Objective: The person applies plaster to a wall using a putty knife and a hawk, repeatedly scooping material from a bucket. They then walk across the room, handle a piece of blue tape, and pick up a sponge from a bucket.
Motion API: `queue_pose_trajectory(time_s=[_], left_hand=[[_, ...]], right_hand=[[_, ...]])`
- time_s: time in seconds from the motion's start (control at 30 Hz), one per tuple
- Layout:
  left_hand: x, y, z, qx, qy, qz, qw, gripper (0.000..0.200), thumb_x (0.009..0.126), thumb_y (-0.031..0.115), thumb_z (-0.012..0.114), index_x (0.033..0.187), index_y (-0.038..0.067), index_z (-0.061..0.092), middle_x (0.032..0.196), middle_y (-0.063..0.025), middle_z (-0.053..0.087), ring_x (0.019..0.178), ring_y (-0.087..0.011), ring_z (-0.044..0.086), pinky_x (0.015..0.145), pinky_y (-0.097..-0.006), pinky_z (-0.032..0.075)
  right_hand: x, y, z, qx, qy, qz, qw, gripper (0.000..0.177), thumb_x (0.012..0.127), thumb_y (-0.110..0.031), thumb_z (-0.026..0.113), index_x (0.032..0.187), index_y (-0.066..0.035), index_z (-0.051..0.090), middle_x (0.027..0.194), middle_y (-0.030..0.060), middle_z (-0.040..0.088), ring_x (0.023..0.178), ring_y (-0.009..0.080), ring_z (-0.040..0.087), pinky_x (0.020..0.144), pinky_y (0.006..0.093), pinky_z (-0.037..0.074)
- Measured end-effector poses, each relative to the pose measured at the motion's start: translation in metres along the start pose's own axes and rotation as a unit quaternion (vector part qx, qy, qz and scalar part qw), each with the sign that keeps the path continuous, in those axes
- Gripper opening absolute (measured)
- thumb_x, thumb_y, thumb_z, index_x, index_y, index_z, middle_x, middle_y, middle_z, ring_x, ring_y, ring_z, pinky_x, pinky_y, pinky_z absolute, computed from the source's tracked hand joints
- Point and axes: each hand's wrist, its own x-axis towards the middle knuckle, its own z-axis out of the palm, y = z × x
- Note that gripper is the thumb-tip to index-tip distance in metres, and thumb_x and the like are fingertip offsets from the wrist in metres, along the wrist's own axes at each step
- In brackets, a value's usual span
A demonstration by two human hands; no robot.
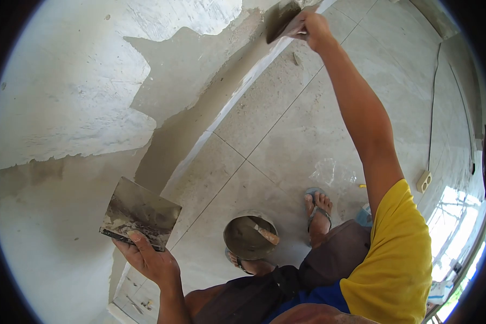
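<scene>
At the plaster edge, right hand tight on trowel, left hand tight on mortar board, tiled floor between.

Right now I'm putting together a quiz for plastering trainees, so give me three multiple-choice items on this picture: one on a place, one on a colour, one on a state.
1. Where is the bucket?
A. on the floor by the feet
B. hung on the wall
C. in the left hand

2. What colour is the sleeve?
A. red
B. yellow
C. white

3. How is the left hand?
A. open and empty
B. fingers shut on a board
C. inside the bucket

Answers:
1 A: it stands on the tiles between the sandalled feet.
2 B: the arm raising the trowel wears yellow.
3 B: the hand grips the smeared board's lower edge.
</scene>
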Motion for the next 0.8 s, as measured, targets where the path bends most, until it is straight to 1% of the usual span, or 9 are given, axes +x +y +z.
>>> queue_pose_trajectory(time_s=[0.13, 0.23, 0.3, 0.43, 0.5, 0.57, 0.63, 0.73, 0.8], left_hand=[[0.0, 0.001, -0.002, 0.002, 0.001, -0.013, 1.0, 0.053, 0.098, 0.022, 0.042, 0.139, -0.002, 0.019, 0.127, -0.0175, 0.044, 0.114, -0.0213, 0.049, 0.095, -0.0324, 0.043], [-0.001, 0.001, -0.001, -0.006, -0.004, -0.014, 1.0, 0.053, 0.098, 0.022, 0.042, 0.14, -0.002, 0.018, 0.127, -0.0181, 0.044, 0.115, -0.0214, 0.048, 0.094, -0.0322, 0.043], [0.0, 0.003, 0.001, -0.006, -0.011, -0.031, 0.999, 0.054, 0.098, 0.022, 0.042, 0.14, -0.001, 0.018, 0.128, -0.0177, 0.044, 0.115, -0.0215, 0.048, 0.095, -0.0328, 0.042], [0.001, -0.011, 0.001, -0.025, -0.034, -0.085, 0.995, 0.053, 0.097, 0.025, 0.044, 0.138, -0.002, 0.025, 0.128, -0.0148, 0.044, 0.114, -0.0205, 0.048, 0.098, -0.0311, 0.038], [0.003, -0.009, 0.002, 0.335, -0.093, -0.074, 0.935, 0.048, 0.097, 0.03, 0.044, 0.133, -0.002, 0.037, 0.124, -0.0115, 0.049, 0.11, -0.017, 0.05, 0.096, -0.0281, 0.036], [0.01, -0.037, -0.02, 0.129, -0.169, -0.302, 0.929, 0.045, 0.097, 0.032, 0.043, 0.127, -0.002, 0.046, 0.118, -0.0091, 0.054, 0.106, -0.014, 0.051, 0.092, -0.0256, 0.037], [0.007, -0.069, -0.034, 0.1, -0.273, -0.349, 0.891, 0.044, 0.097, 0.033, 0.043, 0.123, -0.002, 0.048, 0.113, -0.0075, 0.057, 0.103, -0.0126, 0.052, 0.09, -0.0262, 0.038], [-0.017, -0.123, -0.053, 0.04, -0.252, -0.463, 0.849, 0.042, 0.097, 0.031, 0.043, 0.122, -0.003, 0.048, 0.112, -0.0077, 0.057, 0.102, -0.0134, 0.053, 0.092, -0.0277, 0.039], [-0.041, -0.158, -0.07, 0.032, -0.255, -0.561, 0.787, 0.043, 0.098, 0.033, 0.037, 0.12, -0.003, 0.048, 0.109, -0.01, 0.059, 0.1, -0.0188, 0.056, 0.091, -0.0329, 0.042]], right_hand=[[-0.012, 0.001, -0.042, 0.052, 0.03, -0.04, 0.997, 0.016, 0.081, -0.009, 0.046, 0.094, -0.003, 0.052, 0.077, 0.0085, 0.057, 0.071, 0.0226, 0.059, 0.069, 0.046, 0.052], [-0.013, 0.039, -0.063, -0.033, 0.062, 0.014, 0.997, 0.019, 0.08, -0.01, 0.047, 0.097, -0.004, 0.052, 0.083, 0.0094, 0.058, 0.074, 0.0229, 0.059, 0.07, 0.0455, 0.051], [-0.022, 0.065, -0.07, -0.07, 0.095, 0.022, 0.993, 0.021, 0.084, -0.016, 0.044, 0.092, 0.0, 0.054, 0.082, 0.0095, 0.058, 0.071, 0.0218, 0.059, 0.062, 0.0435, 0.052], [-0.052, 0.099, -0.071, -0.021, 0.019, 0.055, 0.998, 0.032, 0.079, -0.01, 0.046, 0.109, 0.002, 0.049, 0.098, 0.0143, 0.057, 0.082, 0.0247, 0.06, 0.069, 0.0382, 0.052], [-0.105, 0.106, -0.052, 0.005, -0.073, 0.091, 0.993, 0.037, 0.079, -0.01, 0.047, 0.114, 0.003, 0.046, 0.099, 0.0141, 0.056, 0.082, 0.0252, 0.06, 0.069, 0.0375, 0.052], [-0.146, 0.111, -0.037, -0.005, -0.163, 0.162, 0.973, 0.038, 0.079, -0.01, 0.047, 0.115, 0.003, 0.046, 0.1, 0.0138, 0.056, 0.083, 0.0252, 0.06, 0.07, 0.0375, 0.053], [-0.179, 0.122, -0.029, -0.01, -0.244, 0.232, 0.942, 0.039, 0.079, -0.01, 0.048, 0.116, 0.003, 0.045, 0.101, 0.0134, 0.056, 0.084, 0.0251, 0.06, 0.071, 0.0375, 0.053], [-0.216, 0.141, -0.031, -0.061, -0.32, 0.324, 0.888, 0.042, 0.078, -0.009, 0.048, 0.118, 0.003, 0.045, 0.102, 0.0123, 0.057, 0.086, 0.0232, 0.061, 0.073, 0.0356, 0.053], [-0.239, 0.149, -0.036, -0.065, -0.345, 0.4, 0.847, 0.044, 0.077, -0.009, 0.049, 0.118, 0.004, 0.047, 0.102, 0.0121, 0.059, 0.087, 0.0216, 0.062, 0.076, 0.0349, 0.053]])
